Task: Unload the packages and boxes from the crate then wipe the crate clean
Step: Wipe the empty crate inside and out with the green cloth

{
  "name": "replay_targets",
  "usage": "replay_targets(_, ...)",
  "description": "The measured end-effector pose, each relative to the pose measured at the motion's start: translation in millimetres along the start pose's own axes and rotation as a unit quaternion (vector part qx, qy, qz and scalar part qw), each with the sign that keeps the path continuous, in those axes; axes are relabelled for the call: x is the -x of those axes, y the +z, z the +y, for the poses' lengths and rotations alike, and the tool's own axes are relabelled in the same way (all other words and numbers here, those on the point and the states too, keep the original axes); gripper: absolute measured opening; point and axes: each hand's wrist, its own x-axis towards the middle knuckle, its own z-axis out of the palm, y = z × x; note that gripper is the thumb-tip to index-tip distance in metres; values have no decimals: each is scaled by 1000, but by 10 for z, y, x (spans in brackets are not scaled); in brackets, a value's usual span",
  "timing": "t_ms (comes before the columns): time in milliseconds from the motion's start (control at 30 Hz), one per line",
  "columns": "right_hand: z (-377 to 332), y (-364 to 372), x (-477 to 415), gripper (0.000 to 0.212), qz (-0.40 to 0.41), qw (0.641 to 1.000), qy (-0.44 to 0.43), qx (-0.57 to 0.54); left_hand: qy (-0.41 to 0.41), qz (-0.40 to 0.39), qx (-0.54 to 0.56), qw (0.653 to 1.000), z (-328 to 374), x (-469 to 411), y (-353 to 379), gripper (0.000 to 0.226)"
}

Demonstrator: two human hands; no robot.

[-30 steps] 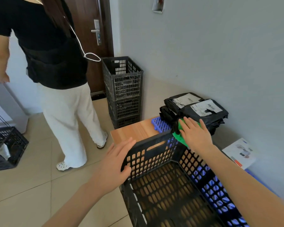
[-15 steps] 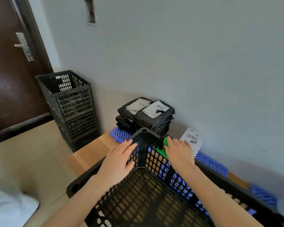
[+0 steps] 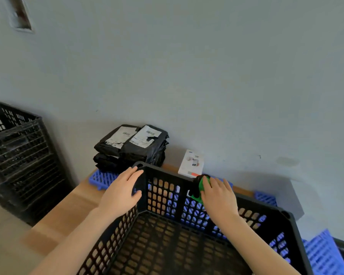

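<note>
Green cloth (image 3: 202, 187) sits clamped under the curled fingers of the right hand (image 3: 218, 197) on the empty crate (image 3: 167, 172) rim, left hand (image 3: 121, 193) clasping its corner, packages (image 3: 131, 147) and box (image 3: 191, 163) out by the wall; wiping, I'd say, next wants a sweep along that rim

A plain pale grey painted wall (image 3: 207, 66) fills most of the view, with a small rectangular recess (image 3: 20, 14) high on its left. Below it stands a light wooden counter (image 3: 68, 211); beige floor tiles (image 3: 2, 245) show at lower left.
</note>
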Motion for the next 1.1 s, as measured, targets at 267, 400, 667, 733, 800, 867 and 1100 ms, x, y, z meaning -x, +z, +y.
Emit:
replay_targets(267,-718,-94,-330,47,26,998,-27,-40,-34,-4,116,993,-64,-37,-25,68)
replay_targets(400,-1167,-76,-604,53,42,995,-76,-41,-23,5,114,993,-45,-43,-10,71)
replay_targets(667,-1461,58,-770,69,69,989,-114,-65,-15,19,100,995,-52,-48,6,72)
replay_targets(733,-1344,71,-725,65,78,988,-115,-65,0,20,83,996,-66,-52,8,71)
replay_targets(800,-1152,84,-631,60,86,990,-96,-61,3,14,78,997,-84,-63,8,71)
replay_targets(867,-878,111,-443,58,92,992,-71,-56,-4,2,80,997,-95,-70,7,71)
replay_targets(1100,355,205,292,43,139,990,13,20,-2,-19,41,999,-57,-77,19,71)
